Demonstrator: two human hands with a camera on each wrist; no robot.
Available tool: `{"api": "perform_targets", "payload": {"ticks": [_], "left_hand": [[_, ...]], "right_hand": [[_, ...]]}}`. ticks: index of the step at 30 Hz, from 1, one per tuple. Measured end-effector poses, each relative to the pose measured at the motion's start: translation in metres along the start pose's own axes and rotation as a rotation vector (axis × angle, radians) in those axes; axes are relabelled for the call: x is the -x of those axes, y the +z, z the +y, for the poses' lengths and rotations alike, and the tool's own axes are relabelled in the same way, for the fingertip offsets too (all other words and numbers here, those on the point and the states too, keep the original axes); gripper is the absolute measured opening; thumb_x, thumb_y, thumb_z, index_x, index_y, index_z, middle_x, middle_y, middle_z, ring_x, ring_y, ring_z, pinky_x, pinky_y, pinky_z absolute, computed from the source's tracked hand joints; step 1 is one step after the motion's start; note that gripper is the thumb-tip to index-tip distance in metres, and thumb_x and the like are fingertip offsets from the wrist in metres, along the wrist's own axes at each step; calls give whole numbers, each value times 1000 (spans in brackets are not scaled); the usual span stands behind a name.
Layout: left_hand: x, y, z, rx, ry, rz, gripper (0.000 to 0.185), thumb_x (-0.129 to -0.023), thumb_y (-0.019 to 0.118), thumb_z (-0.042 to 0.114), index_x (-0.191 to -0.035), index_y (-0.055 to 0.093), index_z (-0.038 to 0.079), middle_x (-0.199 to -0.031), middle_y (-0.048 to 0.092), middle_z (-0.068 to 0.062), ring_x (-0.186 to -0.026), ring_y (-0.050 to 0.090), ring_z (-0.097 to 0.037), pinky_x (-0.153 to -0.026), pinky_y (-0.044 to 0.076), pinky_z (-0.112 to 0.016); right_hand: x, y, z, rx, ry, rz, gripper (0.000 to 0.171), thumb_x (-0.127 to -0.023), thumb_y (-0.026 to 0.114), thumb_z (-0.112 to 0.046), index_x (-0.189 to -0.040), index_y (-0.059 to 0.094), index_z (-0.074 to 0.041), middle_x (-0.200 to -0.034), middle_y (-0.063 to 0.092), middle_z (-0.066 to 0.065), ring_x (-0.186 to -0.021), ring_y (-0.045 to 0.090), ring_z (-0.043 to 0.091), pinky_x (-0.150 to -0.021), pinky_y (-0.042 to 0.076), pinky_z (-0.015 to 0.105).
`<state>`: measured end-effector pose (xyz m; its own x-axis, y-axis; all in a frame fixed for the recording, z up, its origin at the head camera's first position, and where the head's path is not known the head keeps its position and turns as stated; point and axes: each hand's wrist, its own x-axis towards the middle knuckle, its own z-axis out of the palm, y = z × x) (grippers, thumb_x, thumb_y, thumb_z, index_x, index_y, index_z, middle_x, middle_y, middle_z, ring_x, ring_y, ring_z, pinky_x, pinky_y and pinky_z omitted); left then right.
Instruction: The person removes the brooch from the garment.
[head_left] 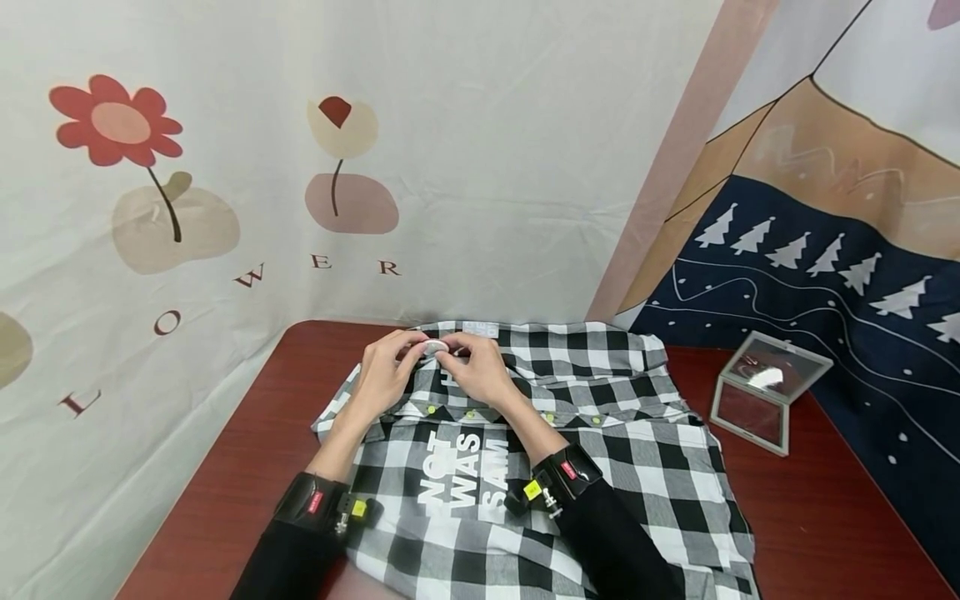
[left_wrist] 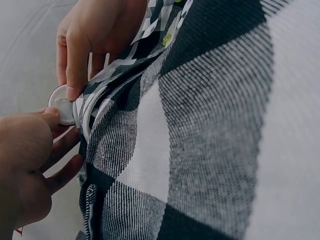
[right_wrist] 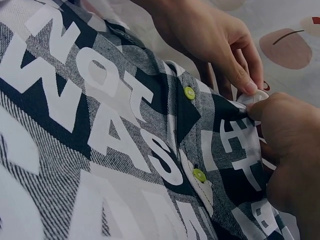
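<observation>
A black-and-white checked shirt point(head_left: 630, 467) with white printed letters and yellow-green buttons point(right_wrist: 199, 175) lies spread over the table. At its far side, both hands pinch a small white round disc point(left_wrist: 61, 106) against the cloth. My left hand point(head_left: 386, 371) grips the disc's left side between thumb and fingertips. From the other side, my right hand point(head_left: 480, 367) holds its edge with thumb and index finger. In the left wrist view the disc, with a thin dark rim, sits right at a fold of the shirt; fingertips hide part of it.
To the right of the shirt, an open square case point(head_left: 752, 412) with a clear lid stands on the reddish-brown table point(head_left: 247, 467). Behind the table hangs a pale curtain point(head_left: 510, 150) with flower prints, and a dark blue printed cloth point(head_left: 862, 367) hangs at the right.
</observation>
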<state>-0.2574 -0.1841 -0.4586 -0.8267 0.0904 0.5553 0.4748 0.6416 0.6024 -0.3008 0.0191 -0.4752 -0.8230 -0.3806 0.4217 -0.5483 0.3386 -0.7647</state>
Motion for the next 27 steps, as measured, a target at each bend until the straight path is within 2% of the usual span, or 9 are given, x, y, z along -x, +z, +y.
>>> {"api": "perform_targets", "payload": {"ticks": [6,14,20,27], "left_hand": [[0,0,0,3,-3,-2,15,-111,74,11,-119,83,3,-114,83,-16,-94,82,-31,-84,70,-51],[1,0,-1,-26,6,10,14,-111,74,12,-119,83,5,-114,82,-14,-94,80,-30,-84,69,-50],[2,0,-2,-72,68,16,13,-111,72,12,-118,82,7,-115,81,-12,-92,77,-27,-79,64,-46],[0,-2,0,-97,110,-20,14,-112,71,13,-120,81,9,-118,80,-12,-107,74,-33,-89,61,-51]], "right_hand": [[0,-1,0,9,-9,-5,20,-107,80,-18,-124,85,-9,-113,87,8,-100,82,23,-90,67,37],[1,-4,-2,-46,6,-37,23,-111,76,-28,-126,84,-14,-118,85,7,-104,80,22,-91,66,37],[0,-8,-1,-84,64,-90,30,-114,69,-40,-131,82,-18,-125,83,4,-107,79,20,-92,67,39],[-1,-12,1,-92,113,-157,37,-115,64,-41,-136,81,-15,-133,82,6,-114,79,22,-97,66,41]]}}
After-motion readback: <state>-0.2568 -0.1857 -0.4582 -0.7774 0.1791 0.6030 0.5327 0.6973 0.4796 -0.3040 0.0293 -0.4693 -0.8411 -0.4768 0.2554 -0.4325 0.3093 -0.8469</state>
